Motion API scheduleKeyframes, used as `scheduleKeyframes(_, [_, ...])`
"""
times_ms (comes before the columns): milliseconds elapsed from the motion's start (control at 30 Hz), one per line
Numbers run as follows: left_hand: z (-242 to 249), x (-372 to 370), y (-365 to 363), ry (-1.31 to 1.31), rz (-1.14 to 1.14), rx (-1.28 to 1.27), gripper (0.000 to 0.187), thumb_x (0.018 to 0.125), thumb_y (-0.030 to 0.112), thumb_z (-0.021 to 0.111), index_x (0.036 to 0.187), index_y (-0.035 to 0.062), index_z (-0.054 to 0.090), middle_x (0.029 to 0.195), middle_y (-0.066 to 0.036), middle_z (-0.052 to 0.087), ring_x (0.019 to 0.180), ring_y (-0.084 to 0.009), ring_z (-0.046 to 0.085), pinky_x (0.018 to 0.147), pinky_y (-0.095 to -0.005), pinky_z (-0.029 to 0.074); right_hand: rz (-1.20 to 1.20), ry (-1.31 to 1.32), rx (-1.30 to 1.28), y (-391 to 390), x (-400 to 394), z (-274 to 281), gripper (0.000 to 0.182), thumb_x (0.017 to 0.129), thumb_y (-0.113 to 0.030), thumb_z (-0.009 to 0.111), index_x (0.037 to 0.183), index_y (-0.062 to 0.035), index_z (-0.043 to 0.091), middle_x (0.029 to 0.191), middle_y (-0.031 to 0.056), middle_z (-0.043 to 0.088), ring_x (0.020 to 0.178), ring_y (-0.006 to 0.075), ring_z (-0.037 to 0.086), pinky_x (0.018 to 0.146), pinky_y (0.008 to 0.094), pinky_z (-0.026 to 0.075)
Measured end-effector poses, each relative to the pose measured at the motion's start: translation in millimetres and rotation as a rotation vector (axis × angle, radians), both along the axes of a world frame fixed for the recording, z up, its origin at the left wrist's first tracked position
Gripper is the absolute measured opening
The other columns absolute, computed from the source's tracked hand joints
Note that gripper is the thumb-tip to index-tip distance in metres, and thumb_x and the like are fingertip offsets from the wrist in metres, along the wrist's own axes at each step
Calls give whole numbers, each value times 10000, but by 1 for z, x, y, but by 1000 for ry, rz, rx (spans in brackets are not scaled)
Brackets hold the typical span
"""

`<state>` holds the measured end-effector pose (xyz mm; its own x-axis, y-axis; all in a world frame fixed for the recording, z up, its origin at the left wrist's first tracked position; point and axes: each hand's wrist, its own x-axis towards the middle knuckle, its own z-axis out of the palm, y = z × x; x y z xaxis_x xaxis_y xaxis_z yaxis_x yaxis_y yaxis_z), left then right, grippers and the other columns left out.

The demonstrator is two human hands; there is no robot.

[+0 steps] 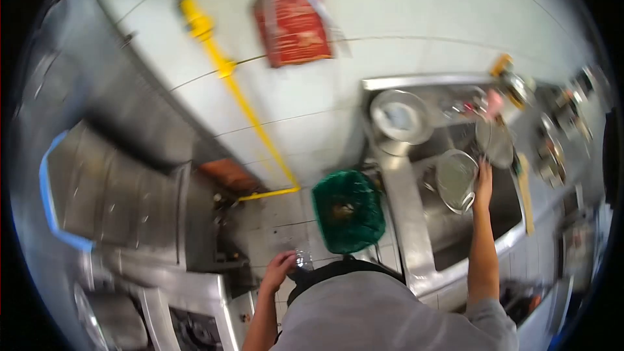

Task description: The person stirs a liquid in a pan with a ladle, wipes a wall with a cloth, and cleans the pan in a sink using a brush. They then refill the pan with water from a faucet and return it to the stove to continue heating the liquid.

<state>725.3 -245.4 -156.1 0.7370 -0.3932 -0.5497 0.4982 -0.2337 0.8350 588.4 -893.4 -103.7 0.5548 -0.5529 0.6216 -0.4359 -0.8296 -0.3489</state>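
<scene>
Over the steel sink (426, 247) my right hand (483, 185) is closed on the rim of a round, pale greenish container (455, 179). Another round, flat item (495, 143) lies just beyond that hand. Low at my left side, my left hand (283, 262) has its fingers closed on a small clear container (303, 260). Between my two hands, on the floor, stands a bin with a green liner (348, 211). Blur hides fine detail of both held things.
A large steel pot (401, 117) stands at the sink's back left corner. A yellow pipe (247, 107) runs down the tiled wall. Steel equipment (123, 195) and a stove (195, 328) are on the left. Metal utensils (551, 156) lie at the right.
</scene>
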Motion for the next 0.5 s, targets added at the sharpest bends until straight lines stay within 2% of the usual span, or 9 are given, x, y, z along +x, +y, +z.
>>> scheduleKeyframes(33, [-10,-3,4,-17,74,0,312,944,253,587,1178,47,599,1047,-47,662,898,-146,623,786,-289,500,139,184,87,8,-9,-21,369,921,-104,488,1278,-32,543,1261,203,558,1162,355,540,979,394,423])
scheduleKeyframes(67, [-22,0,7,-14,25,-7,320,946,268,590,1179,50,600,1044,-34,661,896,-135,616,785,-282,495,332,276,450,-15,-20,-54,358,911,-104,520,1262,-51,562,1215,201,587,1143,358,551,929,408,451])
scheduleKeyframes(100, [-27,4,8,-12,-33,-15,328,947,283,594,1181,53,602,1041,-21,660,894,-124,608,785,-275,490,233,449,178,17,-19,-30,327,917,-118,520,1229,-45,585,1155,193,619,1105,349,576,922,394,454])
scheduleKeyframes(133, [-22,5,8,-33,22,-22,328,947,283,594,1181,53,602,1041,-21,660,894,-124,608,785,-275,490,199,340,324,11,-23,-24,278,916,-119,531,1161,-28,625,1120,174,639,1052,321,606,921,375,457])
scheduleKeyframes(200, [-3,1,11,3,6,19,335,949,299,598,1188,65,603,1029,3,657,885,-106,596,775,-265,486,275,60,294,-4,-32,-1,214,922,-116,565,1056,21,661,1069,139,654,970,250,619,861,325,466])
scheduleKeyframes(267, [4,1,13,-33,44,37,323,952,291,597,1197,81,603,1023,10,655,882,-98,591,773,-263,485,298,-94,364,17,-28,58,214,923,-103,582,1066,43,646,1023,124,646,933,225,601,830,308,461])
scheduleKeyframes(367, [22,8,6,-218,39,-19,330,931,316,617,1168,85,630,993,-11,641,891,-109,596,751,-265,489,294,-49,277,15,-25,123,248,939,-143,592,1125,16,624,986,114,644,939,186,593,822,280,458])
scheduleKeyframes(400, [39,13,-2,-234,55,-21,330,931,316,617,1168,85,630,993,-11,641,891,-109,596,751,-265,489,348,-222,404,36,-12,150,231,951,-145,563,1099,17,634,955,91,628,885,166,568,786,286,455])
scheduleKeyframes(500, [108,32,-28,-700,-15,-66,295,924,223,620,1181,78,619,1140,-80,607,1028,-192,584,823,-307,497,476,-442,555,123,50,200,229,971,-168,523,1055,4,648,910,60,609,826,132,539,743,285,446])
